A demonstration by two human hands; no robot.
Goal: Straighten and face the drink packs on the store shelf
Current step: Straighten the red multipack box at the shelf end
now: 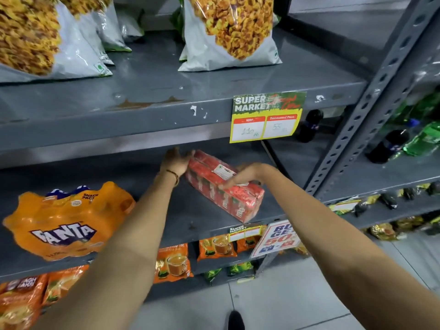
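Note:
A red shrink-wrapped pack of drink cartons (214, 184) lies at an angle on the grey middle shelf (190, 217), one end pointing to the back left. My left hand (177, 160) presses flat against its far left end, fingers apart. My right hand (245, 176) rests on top of the pack near its right side, fingers curled over the wrap. An orange Fanta multipack (64, 222) sits on the same shelf at the left, tilted toward the front edge.
Snack bags (228, 32) stand on the shelf above, with a yellow price tag (266, 117) hanging from its edge. Tea packets (171, 263) fill the shelf below. A promo sign (276, 236) hangs at the front edge. Dark bottles (385, 144) stand on the rack to the right.

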